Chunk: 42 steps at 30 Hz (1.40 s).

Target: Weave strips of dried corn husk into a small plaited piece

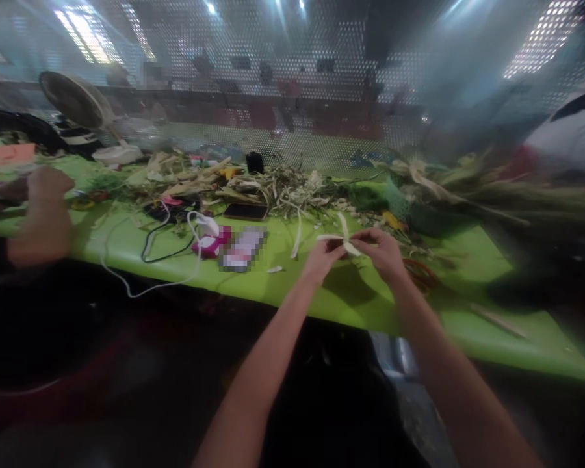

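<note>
Above the green table, pale strips of dried plant leaf [343, 227] cross one another between my two hands. My left hand [324, 257] pinches them from the left side. From the right, my right hand [379, 249] grips the crossing with thumb and fingers. One strip end points up and another sticks out to the left over my left hand. A single loose pale strip [297, 235] lies on the table left of my hands, and a small pale scrap [274, 269] is nearer the edge.
A phone [244, 249], a pink power socket [211, 242] with cables and a dark phone [245, 211] lie to the left. Heaped dried leaves [292, 185] run along the back. A green basket [409, 205] stands right. A co-worker's arm [43, 208] is far left; a fan [75, 101] stands behind.
</note>
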Available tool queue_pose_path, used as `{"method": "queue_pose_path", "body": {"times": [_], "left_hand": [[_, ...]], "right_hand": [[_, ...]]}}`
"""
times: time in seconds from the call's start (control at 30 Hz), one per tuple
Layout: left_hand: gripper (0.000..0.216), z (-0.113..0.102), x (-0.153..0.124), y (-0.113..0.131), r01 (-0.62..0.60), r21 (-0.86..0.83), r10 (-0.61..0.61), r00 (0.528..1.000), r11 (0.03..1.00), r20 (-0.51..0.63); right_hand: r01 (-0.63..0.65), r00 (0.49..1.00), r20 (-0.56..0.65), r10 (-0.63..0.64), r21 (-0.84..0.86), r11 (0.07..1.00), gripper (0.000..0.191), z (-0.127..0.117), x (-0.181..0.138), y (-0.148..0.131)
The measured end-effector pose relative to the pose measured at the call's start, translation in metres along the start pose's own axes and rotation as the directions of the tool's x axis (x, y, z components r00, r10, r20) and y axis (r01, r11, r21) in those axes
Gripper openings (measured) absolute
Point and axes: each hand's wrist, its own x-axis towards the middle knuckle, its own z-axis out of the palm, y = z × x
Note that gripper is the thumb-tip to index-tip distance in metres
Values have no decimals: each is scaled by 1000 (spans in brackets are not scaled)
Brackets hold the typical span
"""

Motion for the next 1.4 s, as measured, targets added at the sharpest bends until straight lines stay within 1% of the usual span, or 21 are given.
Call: {"method": "queue_pose_path", "body": {"times": [0.07, 0.13, 0.17, 0.27, 0.33, 0.4, 0.47, 0.5, 0.6, 0.67, 0.7, 0.8, 0.9, 0.97, 1.03, 1.13, 1.23, 1.33, 1.4], "left_hand": [[27, -1, 0, 0, -9, 21, 10, 999, 1000, -32], [20, -2, 2, -2, -9, 69, 15, 996, 998, -89], [17, -3, 3, -4, -14, 101, 26, 993, 995, -114], [13, -3, 5, -7, -51, 182, 78, 987, 982, -140], [13, -2, 5, -6, -47, 216, 83, 983, 975, -162], [13, -1, 4, -5, -21, 229, 64, 981, 973, -181], [15, 1, 3, -3, -14, 198, 49, 984, 980, -171], [16, 2, 2, -2, -21, 152, 45, 986, 988, -161], [20, 2, 0, -1, -15, -57, 6, 989, 998, -146], [24, 1, -1, -1, 5, -159, -28, 989, 987, -143], [25, 1, -1, -1, 12, -179, -38, 989, 984, -142], [30, -1, -2, -1, 9, -162, -32, 990, 987, -139], [31, -1, -2, 0, 13, -115, -29, 990, 993, -135], [31, 0, -2, 0, 17, -78, -28, 991, 997, -135], [31, 1, -3, 0, 23, -48, -29, 991, 999, -132], [32, 1, -2, -2, 35, -31, -39, 990, 999, -137], [34, 0, -2, -3, 49, -41, -54, 990, 998, -131], [35, 0, -1, -3, 49, -30, -52, 994, 998, -99], [36, 0, 0, -3, 31, -16, -32, 996, 999, -87]], "right_hand": [[137, 989, -41, -145, -160, 978, 16, -2, 0, -2], [260, 957, -45, -287, -311, 914, 15, -2, -1, -4], [301, 942, -28, -334, -367, 880, 16, -1, -2, -5], [368, 918, 38, -395, -458, 809, 18, 2, -5, -10], [382, 914, 69, -399, -473, 794, 13, 4, -7, -11], [380, 918, 78, -390, -459, 803, 9, 6, -7, -11], [371, 923, 72, -379, -433, 822, 8, 6, -7, -9], [365, 925, 61, -375, -417, 832, 9, 5, -6, -8], [324, 938, 6, -346, -363, 873, 9, 2, -5, -7], [256, 960, -35, -279, -298, 919, 12, 1, -5, -9], [207, 973, -51, -226, -247, 947, 14, 0, -5, -10], [55, 996, -63, -58, -38, 998, 24, 0, -5, -13], [-45, 998, -37, 49, 106, 993, 42, 1, -5, -11], [-73, 997, -4, 74, 120, 990, 45, 2, -4, -8], [-70, 998, 16, 69, 73, 995, 36, 4, -4, -5], [-18, 1000, 3, 19, -37, 999, 27, 7, -5, -3], [37, 999, -8, -38, -82, 996, 18, 9, -5, -2], [29, 1000, 0, -29, -56, 998, 18, 9, -5, 0], [-21, 1000, 18, 21, 16, 1000, 21, 9, -4, 1]]}}
